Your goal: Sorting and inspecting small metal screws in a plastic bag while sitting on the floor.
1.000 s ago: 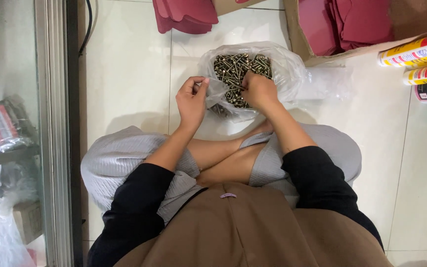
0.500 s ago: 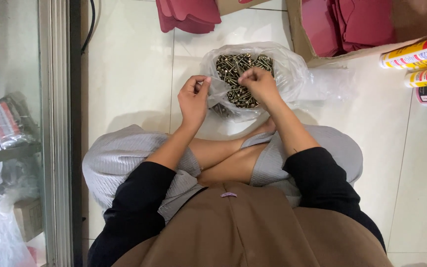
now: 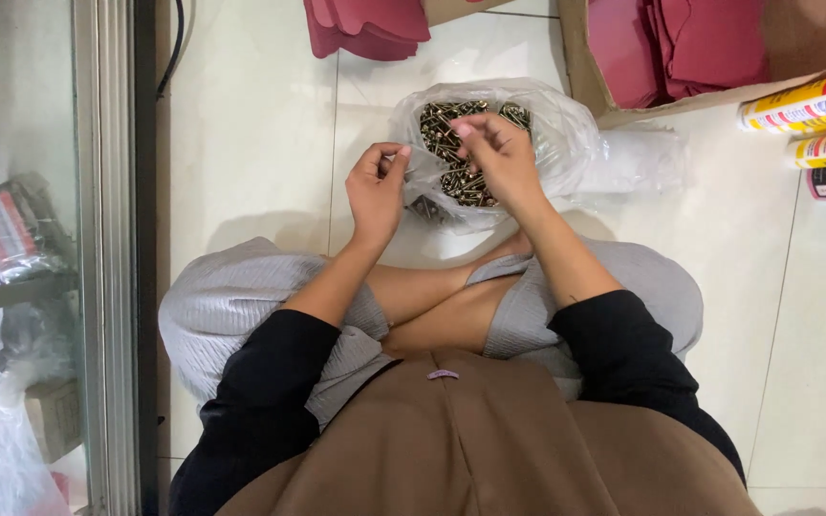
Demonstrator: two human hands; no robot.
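There is a single view, from a camera worn on the person's head, looking almost straight down over the chest and crossed legs to the tiled floor (image 3: pixel 250 115). It sits close: both forearms fill the centre, and the left hand (image 3: pixel 377 186) and right hand (image 3: pixel 494 158) meet just above the middle. The clear bag of screws (image 3: pixel 528 119) lies toward 12 o'clock, a cardboard box (image 3: pixel 623 105) at 1 o'clock, and a metal door frame (image 3: pixel 107 258) runs down the 9 o'clock side.

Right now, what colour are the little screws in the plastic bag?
Dark brassy-bronze screws fill the clear plastic bag; the head view shows them best.
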